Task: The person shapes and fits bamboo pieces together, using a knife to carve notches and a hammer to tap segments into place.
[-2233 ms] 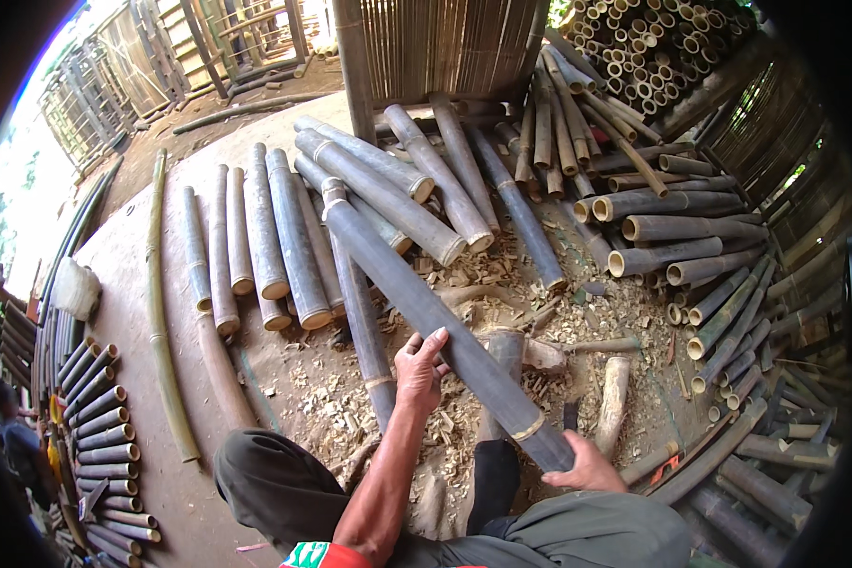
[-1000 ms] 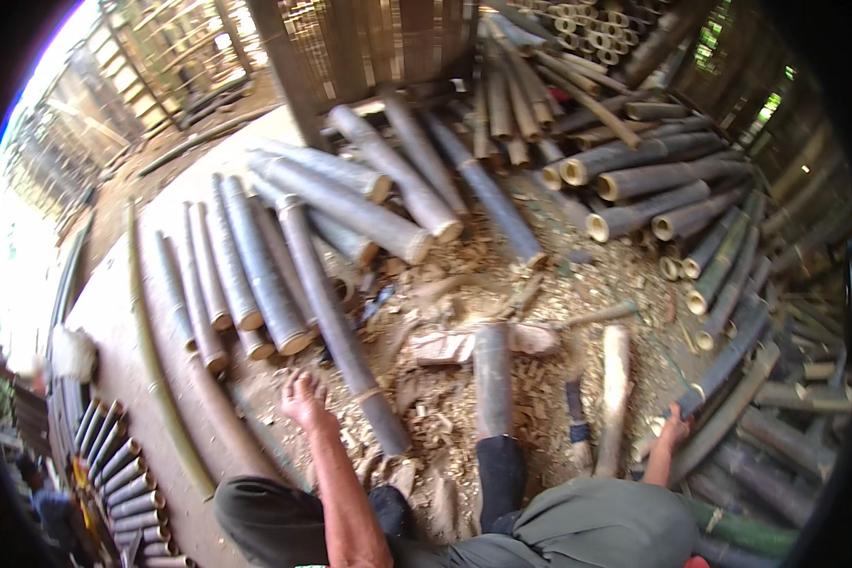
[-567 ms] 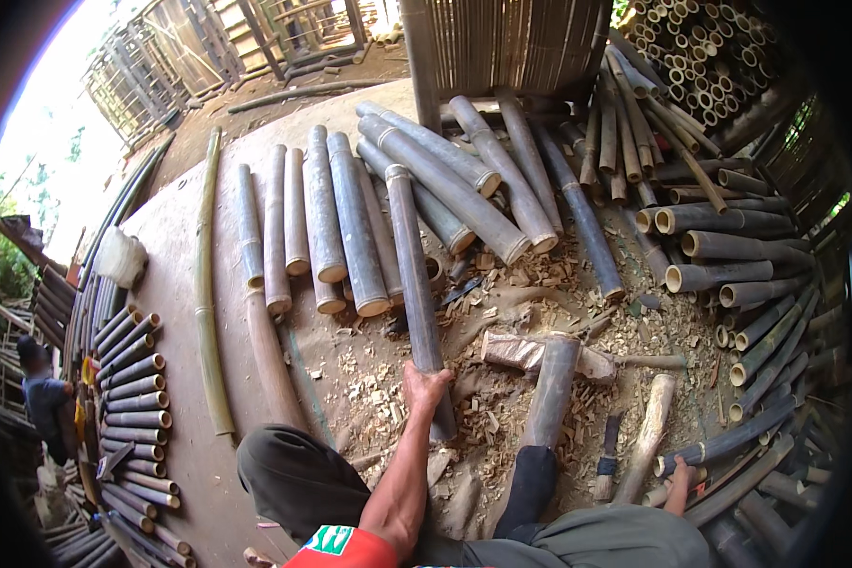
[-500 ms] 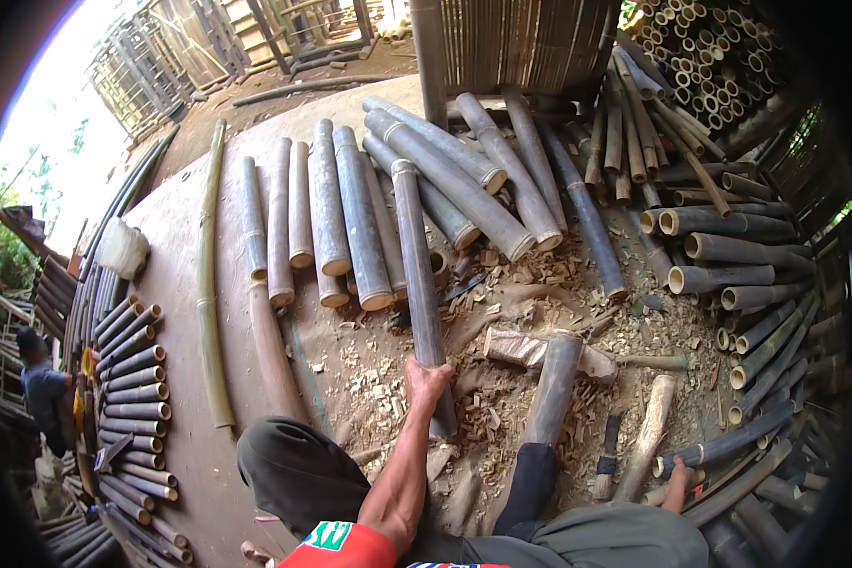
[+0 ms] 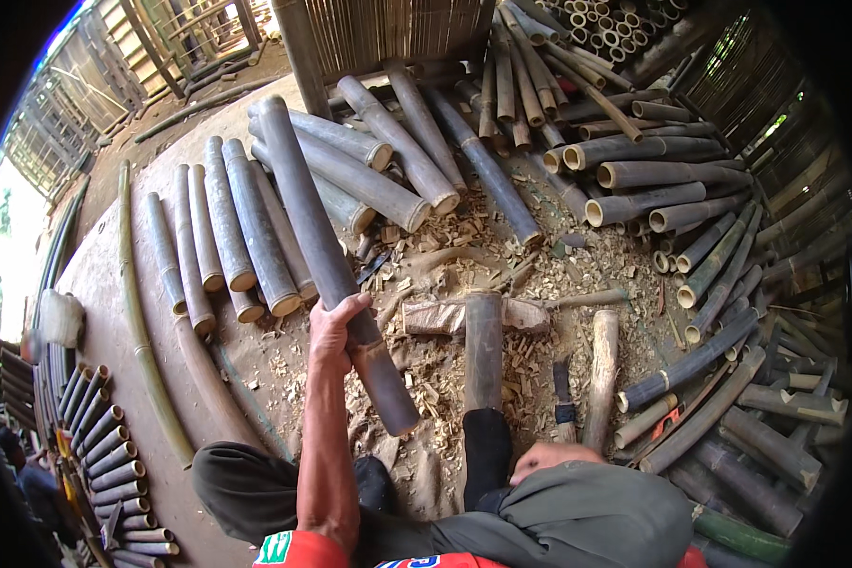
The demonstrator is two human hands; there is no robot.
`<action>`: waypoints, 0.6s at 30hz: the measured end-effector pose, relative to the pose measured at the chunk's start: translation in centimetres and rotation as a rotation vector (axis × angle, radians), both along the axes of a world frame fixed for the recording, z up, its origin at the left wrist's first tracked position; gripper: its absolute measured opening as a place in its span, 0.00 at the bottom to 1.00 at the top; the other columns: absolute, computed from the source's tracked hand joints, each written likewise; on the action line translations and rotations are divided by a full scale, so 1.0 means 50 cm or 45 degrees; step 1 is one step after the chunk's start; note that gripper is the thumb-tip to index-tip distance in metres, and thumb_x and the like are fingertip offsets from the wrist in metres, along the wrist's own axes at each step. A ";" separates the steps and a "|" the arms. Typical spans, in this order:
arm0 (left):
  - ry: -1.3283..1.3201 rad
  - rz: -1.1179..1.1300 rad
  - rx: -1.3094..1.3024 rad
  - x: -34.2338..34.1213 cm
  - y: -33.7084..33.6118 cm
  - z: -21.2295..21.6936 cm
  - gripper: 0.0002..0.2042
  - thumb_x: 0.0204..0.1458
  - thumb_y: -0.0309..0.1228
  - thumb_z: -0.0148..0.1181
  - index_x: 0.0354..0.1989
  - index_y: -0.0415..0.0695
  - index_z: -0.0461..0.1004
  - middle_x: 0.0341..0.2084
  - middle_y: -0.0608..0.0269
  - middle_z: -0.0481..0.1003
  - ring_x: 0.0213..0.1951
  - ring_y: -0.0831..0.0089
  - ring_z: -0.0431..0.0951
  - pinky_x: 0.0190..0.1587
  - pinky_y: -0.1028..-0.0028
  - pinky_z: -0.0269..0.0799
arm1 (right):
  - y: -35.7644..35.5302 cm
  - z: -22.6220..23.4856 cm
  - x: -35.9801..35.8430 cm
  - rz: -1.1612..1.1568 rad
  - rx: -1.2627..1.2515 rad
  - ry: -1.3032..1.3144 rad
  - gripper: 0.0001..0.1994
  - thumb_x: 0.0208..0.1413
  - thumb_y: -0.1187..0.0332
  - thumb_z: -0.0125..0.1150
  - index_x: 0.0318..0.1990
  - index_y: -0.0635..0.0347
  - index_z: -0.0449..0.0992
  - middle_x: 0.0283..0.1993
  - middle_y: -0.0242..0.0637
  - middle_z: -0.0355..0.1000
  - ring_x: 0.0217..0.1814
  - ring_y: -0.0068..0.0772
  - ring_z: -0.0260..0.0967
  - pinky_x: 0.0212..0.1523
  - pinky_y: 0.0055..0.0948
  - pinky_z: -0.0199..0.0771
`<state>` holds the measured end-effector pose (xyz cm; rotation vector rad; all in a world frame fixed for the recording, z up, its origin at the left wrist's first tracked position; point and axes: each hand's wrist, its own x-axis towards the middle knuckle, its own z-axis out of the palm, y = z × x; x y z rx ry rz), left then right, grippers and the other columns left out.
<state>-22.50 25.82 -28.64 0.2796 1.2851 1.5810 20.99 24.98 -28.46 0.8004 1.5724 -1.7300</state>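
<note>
My left hand (image 5: 336,327) is wrapped round a dark bamboo pole (image 5: 308,208), which slants up and away to the left, its near end above the wood chips. My right hand (image 5: 544,459) is by my right knee, partly hidden by the trouser leg; its fingers do not show clearly. Between my legs a shorter bamboo length (image 5: 483,346) leans on a pale, rough wood block (image 5: 426,317), with my dark-socked foot (image 5: 488,454) at its near end. To its right lie a dark, wrapped stick-like piece (image 5: 563,388) and a peeled pale log (image 5: 601,369).
Several bamboo poles (image 5: 256,227) lie beyond the chips (image 5: 445,388). More cut bamboo (image 5: 672,180) is stacked on the right, beside an orange-marked piece (image 5: 667,417). A long greenish pole (image 5: 137,322) and a row of short lengths (image 5: 114,464) are on the left. A person (image 5: 33,483) is at the far left.
My left hand has lifted the bamboo pole and tilted its top to the left. My right hand has left the bamboo at the right and come in to my knee. The view has swung right.
</note>
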 end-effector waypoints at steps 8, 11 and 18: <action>-0.039 -0.036 0.056 0.069 -0.066 -0.035 0.32 0.39 0.36 0.79 0.53 0.36 0.73 0.34 0.61 0.78 0.35 0.69 0.80 0.44 0.64 0.82 | 0.020 0.041 0.071 -0.164 -0.156 0.418 0.15 0.69 0.61 0.64 0.49 0.67 0.82 0.45 0.36 0.83 0.49 0.27 0.80 0.46 0.32 0.78; -0.229 0.043 0.114 0.074 -0.012 0.010 0.29 0.44 0.36 0.78 0.54 0.40 0.73 0.35 0.62 0.78 0.37 0.71 0.80 0.44 0.64 0.80 | 0.059 0.046 0.058 -0.753 0.084 0.110 0.16 0.64 0.59 0.68 0.42 0.67 0.82 0.38 0.40 0.82 0.44 0.32 0.80 0.46 0.35 0.77; -0.203 -0.111 0.177 0.070 -0.038 -0.042 0.30 0.46 0.36 0.75 0.57 0.35 0.71 0.39 0.54 0.79 0.37 0.65 0.82 0.42 0.62 0.84 | 0.080 -0.175 0.165 -0.359 1.278 -0.500 0.19 0.58 0.62 0.65 0.53 0.64 0.72 0.47 0.58 0.78 0.53 0.68 0.75 0.54 0.62 0.74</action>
